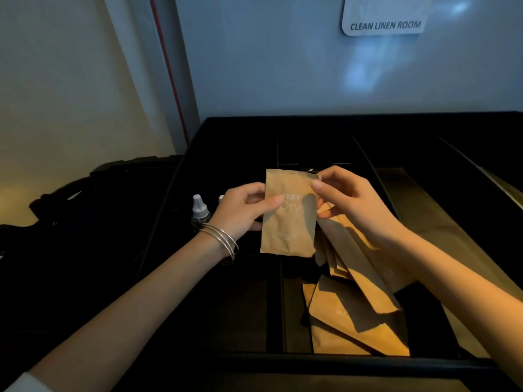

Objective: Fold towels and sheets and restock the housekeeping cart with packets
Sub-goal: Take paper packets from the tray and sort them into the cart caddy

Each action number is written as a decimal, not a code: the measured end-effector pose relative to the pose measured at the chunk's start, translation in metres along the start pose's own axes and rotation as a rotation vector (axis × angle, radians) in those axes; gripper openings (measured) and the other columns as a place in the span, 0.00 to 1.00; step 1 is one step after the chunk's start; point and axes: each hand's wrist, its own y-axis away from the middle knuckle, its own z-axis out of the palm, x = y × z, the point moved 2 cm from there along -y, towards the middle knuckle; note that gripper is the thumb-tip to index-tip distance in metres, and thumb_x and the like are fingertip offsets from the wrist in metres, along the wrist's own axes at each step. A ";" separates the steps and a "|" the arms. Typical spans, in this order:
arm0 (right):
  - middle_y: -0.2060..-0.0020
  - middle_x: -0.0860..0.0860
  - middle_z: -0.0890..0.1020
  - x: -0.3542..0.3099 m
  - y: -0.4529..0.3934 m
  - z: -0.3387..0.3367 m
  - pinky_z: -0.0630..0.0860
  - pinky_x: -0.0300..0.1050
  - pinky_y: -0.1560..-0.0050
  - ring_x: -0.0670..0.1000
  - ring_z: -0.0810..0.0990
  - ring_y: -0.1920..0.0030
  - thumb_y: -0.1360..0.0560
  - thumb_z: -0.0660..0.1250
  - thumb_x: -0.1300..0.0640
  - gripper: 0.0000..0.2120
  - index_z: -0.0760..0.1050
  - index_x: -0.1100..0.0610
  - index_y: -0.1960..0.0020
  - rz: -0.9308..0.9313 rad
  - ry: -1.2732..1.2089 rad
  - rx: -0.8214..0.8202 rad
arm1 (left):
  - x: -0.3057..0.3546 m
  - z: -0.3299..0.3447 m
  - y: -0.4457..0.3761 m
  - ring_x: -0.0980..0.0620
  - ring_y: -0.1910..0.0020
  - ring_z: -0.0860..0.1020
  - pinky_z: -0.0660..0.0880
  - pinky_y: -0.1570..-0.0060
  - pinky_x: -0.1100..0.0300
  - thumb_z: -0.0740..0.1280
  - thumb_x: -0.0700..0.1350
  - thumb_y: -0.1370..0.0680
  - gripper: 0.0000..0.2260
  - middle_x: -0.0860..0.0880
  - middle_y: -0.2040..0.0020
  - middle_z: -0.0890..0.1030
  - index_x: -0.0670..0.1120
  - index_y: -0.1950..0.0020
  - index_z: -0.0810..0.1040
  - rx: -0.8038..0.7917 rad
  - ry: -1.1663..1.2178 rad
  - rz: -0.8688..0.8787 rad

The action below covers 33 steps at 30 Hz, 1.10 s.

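Holding one brown paper packet (288, 212) upright between them, both hands work above the black housekeeping cart tray (334, 128). One packet is in the air; it bears pale lettering, "STAY" over "Dry". Below and to its right lies a loose pile of packets (359, 306) of the same brown paper — at least four overlapping, though the exact count cannot be told because they cover one another. They sit in a long compartment of the tray, between thin dividers. Further right, another compartment holds more brown paper, too dim to count.

The left hand (243, 212) pinches the held packet at its left edge, thumb on the front face and fingers curled behind. The right hand (345, 193) pinches the packet's top right corner between thumb and fingers; its lower fingers also seem to touch a second packet's edge, though this is unclear. So the packet stands directly between the two hands, well above the pile.

Three thin metal bangles (223, 241) ring the left wrist. Two small bottles with white nozzle caps stand just left of the left hand — one bottle (199, 209) plain, the other mostly hidden behind the hand. One sign (385, 24) on the wall reads "CLEAN LINEN ROOM". Dark fabric (70, 222) lies heaped left of the cart
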 end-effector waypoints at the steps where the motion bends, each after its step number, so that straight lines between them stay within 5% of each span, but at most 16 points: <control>1: 0.62 0.51 0.78 -0.001 0.001 0.000 0.76 0.34 0.64 0.45 0.77 0.64 0.23 0.63 0.56 0.10 0.74 0.63 0.49 -0.013 0.047 -0.002 | 0.001 -0.001 0.000 0.58 0.56 0.82 0.80 0.61 0.62 0.67 0.42 0.24 0.03 0.52 0.55 0.83 0.47 0.51 0.78 -0.033 -0.060 0.001; 7: 0.65 0.55 0.82 -0.010 0.005 0.017 0.77 0.33 0.66 0.44 0.80 0.69 0.24 0.65 0.57 0.06 0.77 0.60 0.54 0.022 0.133 -0.107 | 0.007 -0.036 0.021 0.55 0.56 0.82 0.81 0.58 0.61 0.71 0.41 0.27 0.15 0.49 0.53 0.81 0.47 0.42 0.74 -0.124 -0.372 0.010; 11: 0.68 0.57 0.82 -0.030 0.004 0.048 0.77 0.34 0.68 0.46 0.82 0.69 0.24 0.66 0.59 0.06 0.76 0.62 0.56 0.085 0.051 -0.236 | 0.012 -0.070 0.043 0.60 0.60 0.81 0.78 0.57 0.66 0.73 0.41 0.29 0.15 0.55 0.56 0.79 0.56 0.49 0.74 -0.096 -0.480 0.098; 17: 0.63 0.56 0.84 -0.028 0.005 0.107 0.80 0.36 0.64 0.49 0.85 0.63 0.24 0.67 0.61 0.04 0.75 0.62 0.55 0.273 0.128 -0.541 | -0.001 -0.089 0.058 0.51 0.42 0.71 0.67 0.39 0.55 0.72 0.49 0.27 0.12 0.54 0.45 0.78 0.55 0.45 0.81 -0.060 -1.103 0.208; 22: 0.60 0.59 0.84 -0.025 0.007 0.134 0.82 0.43 0.60 0.52 0.85 0.62 0.23 0.65 0.63 0.02 0.72 0.61 0.52 0.355 0.174 -0.641 | -0.005 -0.100 0.062 0.53 0.39 0.63 0.59 0.38 0.65 0.72 0.46 0.27 0.10 0.57 0.41 0.75 0.54 0.46 0.81 0.022 -1.133 0.192; 28: 0.59 0.61 0.83 -0.021 0.010 0.154 0.82 0.51 0.59 0.58 0.85 0.61 0.22 0.64 0.63 0.07 0.66 0.57 0.56 0.307 0.341 -0.657 | -0.004 -0.098 0.059 0.53 0.37 0.62 0.59 0.37 0.65 0.72 0.46 0.28 0.13 0.58 0.38 0.74 0.55 0.43 0.80 -0.010 -1.242 0.188; 33: 0.57 0.51 0.83 -0.029 0.005 0.131 0.78 0.35 0.71 0.47 0.84 0.66 0.25 0.68 0.56 0.08 0.74 0.57 0.47 0.251 0.479 -0.674 | -0.005 -0.091 0.051 0.52 0.37 0.63 0.63 0.35 0.58 0.71 0.48 0.26 0.15 0.58 0.38 0.74 0.56 0.40 0.78 -0.046 -1.294 0.210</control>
